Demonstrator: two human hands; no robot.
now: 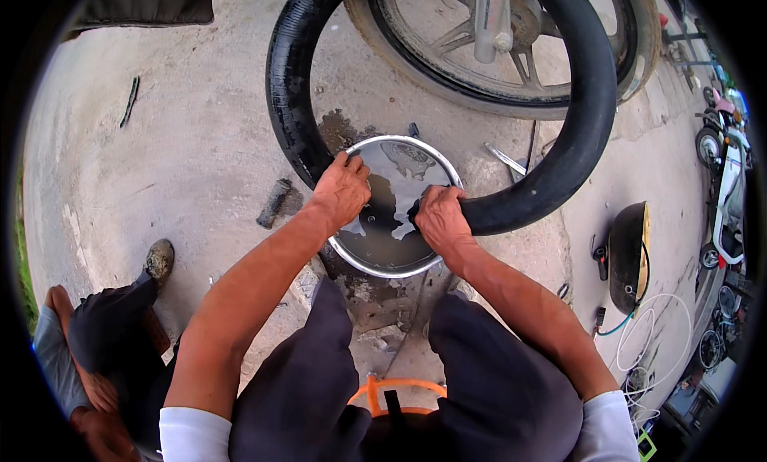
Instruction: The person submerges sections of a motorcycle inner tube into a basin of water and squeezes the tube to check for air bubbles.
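Note:
A black rubber inner tube (591, 118) forms a large loop over the concrete, its lower part dipping into a round metal basin (397, 264) of dark water. My left hand (342, 192) grips the tube at the basin's left rim. My right hand (439, 216) is closed around the tube over the basin's right side, pressing it down toward the water. Both forearms come in from the lower edge, over my dark trousers.
A motorcycle wheel (511, 55) stands behind the tube. A metal tool (505, 158) and a small dark cylinder (273, 203) lie on the concrete. A black helmet-like shell (628, 258) and white cables (663, 334) sit at right. Another person crouches at lower left (104, 342). An orange stool (397, 392) is under me.

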